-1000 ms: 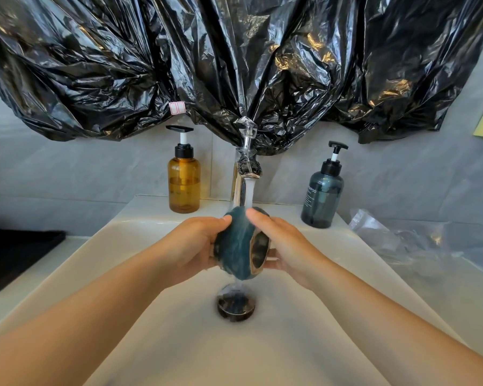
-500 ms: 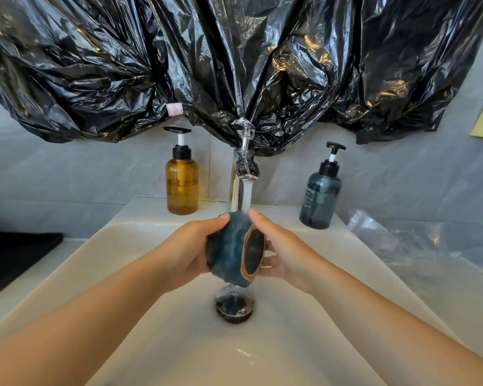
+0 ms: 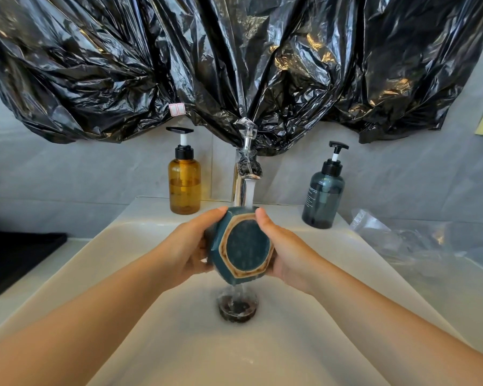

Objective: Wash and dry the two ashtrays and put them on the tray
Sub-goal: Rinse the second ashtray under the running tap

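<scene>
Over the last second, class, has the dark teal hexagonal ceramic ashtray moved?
Yes. The dark teal hexagonal ceramic ashtray turned: its brown-rimmed face swung from the grey-blue pump bottle side toward the camera, staying under the chrome tap.

Both bare forearms run in from the lower corners and converge mid-frame, left from bottom-left, right from bottom-right, wrists roughly straight. Left hand [image 3: 188, 252] cups the left side of the ashtray [image 3: 246, 246] — thumb stretched up to the top edge, fingers curled round the far side and mostly hidden. Right hand [image 3: 289, 256] mirrors it on the right — thumb laid on the upper right rim, fingers wrapped underneath and behind, so the piece sits clamped between the two palms, on edge with its hexagonal face toward the camera.
</scene>
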A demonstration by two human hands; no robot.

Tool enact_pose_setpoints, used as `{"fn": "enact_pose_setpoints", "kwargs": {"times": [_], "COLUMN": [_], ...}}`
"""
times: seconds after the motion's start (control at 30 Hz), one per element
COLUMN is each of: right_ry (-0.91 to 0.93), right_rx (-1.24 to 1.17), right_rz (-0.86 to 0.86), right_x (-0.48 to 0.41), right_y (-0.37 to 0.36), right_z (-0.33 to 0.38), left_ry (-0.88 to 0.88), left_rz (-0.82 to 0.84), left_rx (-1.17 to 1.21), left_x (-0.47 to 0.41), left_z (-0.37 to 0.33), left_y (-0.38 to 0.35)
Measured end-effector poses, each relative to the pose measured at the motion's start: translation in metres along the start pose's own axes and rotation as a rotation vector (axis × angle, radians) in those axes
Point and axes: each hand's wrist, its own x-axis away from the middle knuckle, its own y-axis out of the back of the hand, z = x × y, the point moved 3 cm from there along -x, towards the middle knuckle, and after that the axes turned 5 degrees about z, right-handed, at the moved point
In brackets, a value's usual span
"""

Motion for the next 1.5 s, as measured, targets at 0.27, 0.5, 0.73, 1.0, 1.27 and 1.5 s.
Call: {"fn": "enact_pose_setpoints", "kwargs": {"times": [0.27, 0.5, 0.73, 1.0, 1.27, 1.5], "right_ry": [0.221, 0.162, 0.079, 0.296, 0.154, 0.312], "right_rx": [0.274, 0.025, 0.076, 0.248, -0.012, 0.248], "right_rz": [-0.121, 0.002, 0.046, -0.145, 0.05, 0.033], "right_x": [0.004, 0.004, 0.005, 0.008, 0.006, 0.014], "right_y": [0.0, 0.011, 0.007, 0.013, 0.012, 0.008], "right_z": [0.014, 0.013, 0.01, 0.025, 0.017, 0.028], "left_ry": [-0.035, -0.067, -0.036, -0.05, 0.0, -0.06], "left_rz": [0.049, 0.087, 0.002, 0.084, 0.071, 0.132], "left_rx": [-0.165, 0.123, -0.031, -0.063, 0.195, -0.013], "left_x": [0.002, 0.004, 0.0, -0.001, -0.005, -0.003], "left_z": [-0.006, -0.004, -0.004, 0.0, 0.0, 0.001], "left_y": [0.001, 0.0, 0.005, 0.002, 0.007, 0.004]}}
